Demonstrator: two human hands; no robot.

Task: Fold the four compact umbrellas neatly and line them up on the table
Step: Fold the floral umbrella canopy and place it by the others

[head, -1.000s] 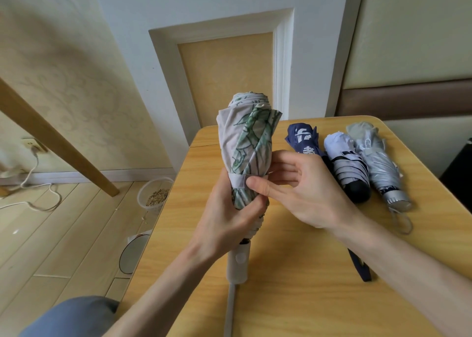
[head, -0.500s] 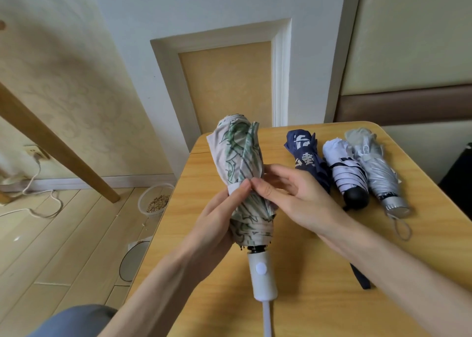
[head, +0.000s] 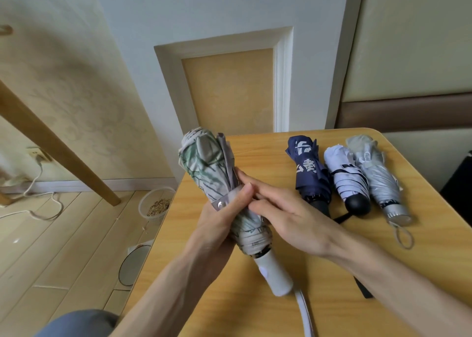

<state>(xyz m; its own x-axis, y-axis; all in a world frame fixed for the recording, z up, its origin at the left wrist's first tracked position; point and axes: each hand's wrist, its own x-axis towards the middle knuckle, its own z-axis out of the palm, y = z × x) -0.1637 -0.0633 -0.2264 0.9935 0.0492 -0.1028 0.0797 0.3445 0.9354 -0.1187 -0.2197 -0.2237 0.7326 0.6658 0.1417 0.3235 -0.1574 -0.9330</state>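
The left hand point(head: 219, 224) grips the rolled leaf-print umbrella point(head: 207, 168) at its middle, thumb on the snap strap point(head: 224, 204), the right hand point(head: 288, 219) lays straight fingers against it, above the table point(head: 255, 318), where the navy umbrella point(head: 309, 175), striped umbrella point(head: 350, 181) and silver umbrella point(head: 381, 183) lie in 1 row.

I log: leaf-print umbrella point(head: 204, 168) in left hand point(head: 217, 224), matt cloth; handle point(head: 275, 275) smooth white plastic. Silver umbrella point(head: 383, 183) right of right hand point(head: 288, 216), shiny. Counter point(head: 242, 316) smooth wood.
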